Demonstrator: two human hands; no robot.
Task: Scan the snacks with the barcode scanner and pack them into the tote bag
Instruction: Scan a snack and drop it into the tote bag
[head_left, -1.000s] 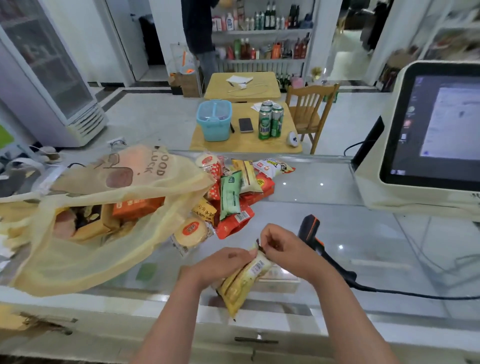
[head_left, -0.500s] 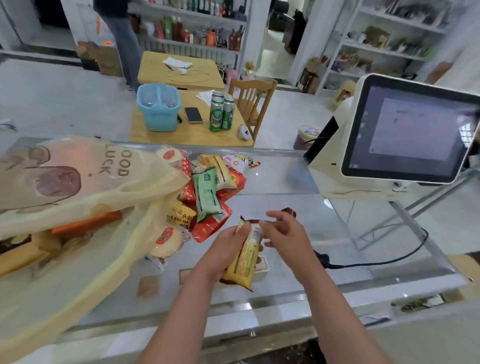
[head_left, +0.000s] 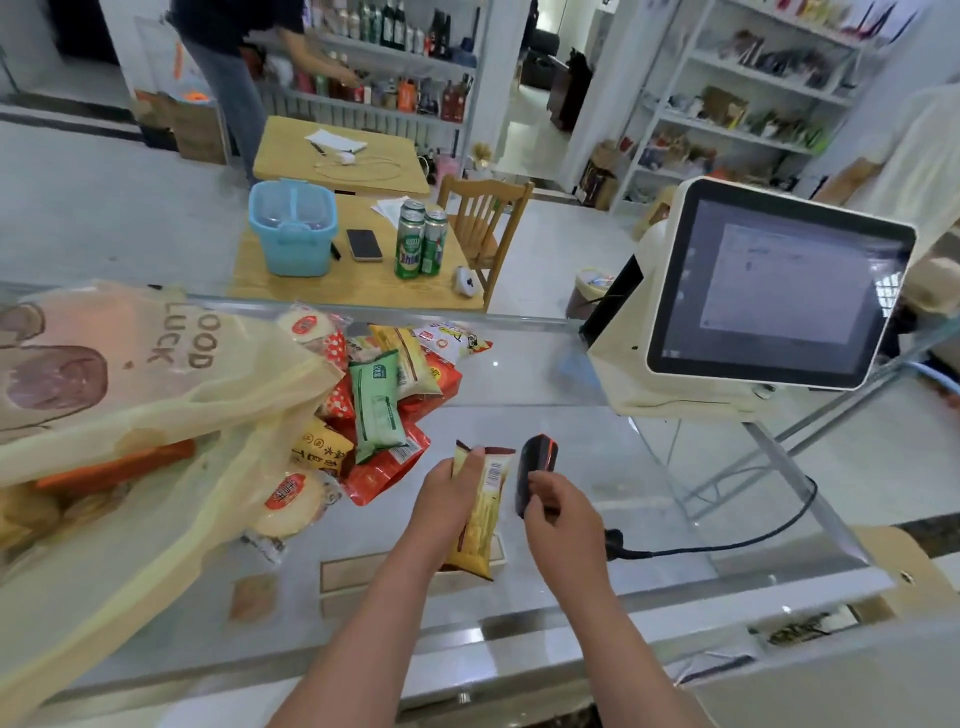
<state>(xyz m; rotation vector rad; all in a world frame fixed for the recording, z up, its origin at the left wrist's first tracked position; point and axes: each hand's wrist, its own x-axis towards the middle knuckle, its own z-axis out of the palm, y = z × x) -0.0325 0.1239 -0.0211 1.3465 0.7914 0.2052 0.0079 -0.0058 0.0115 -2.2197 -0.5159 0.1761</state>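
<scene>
My left hand (head_left: 447, 499) grips a long yellow snack packet (head_left: 480, 512) upright above the glass counter, its barcode facing right. Just to its right, my right hand (head_left: 558, 519) holds the black and red barcode scanner (head_left: 535, 467), whose head points at the packet. A pile of snacks (head_left: 384, 400) lies on the counter behind my left hand, with a green packet on top. The yellow tote bag (head_left: 156, 395) printed "GOOD LUCK" lies open at the left with several boxes and snacks inside.
A white checkout screen (head_left: 774, 291) stands at the right on the glass counter (head_left: 597, 457). The scanner cable (head_left: 727, 540) runs right along the counter. Beyond the counter stand a wooden table with a blue basket (head_left: 293, 228) and cans, and a person at the shelves.
My right hand has let go of the packet and taken up the scanner from the counter. My left hand now holds the packet alone. The view has swung to the right.
</scene>
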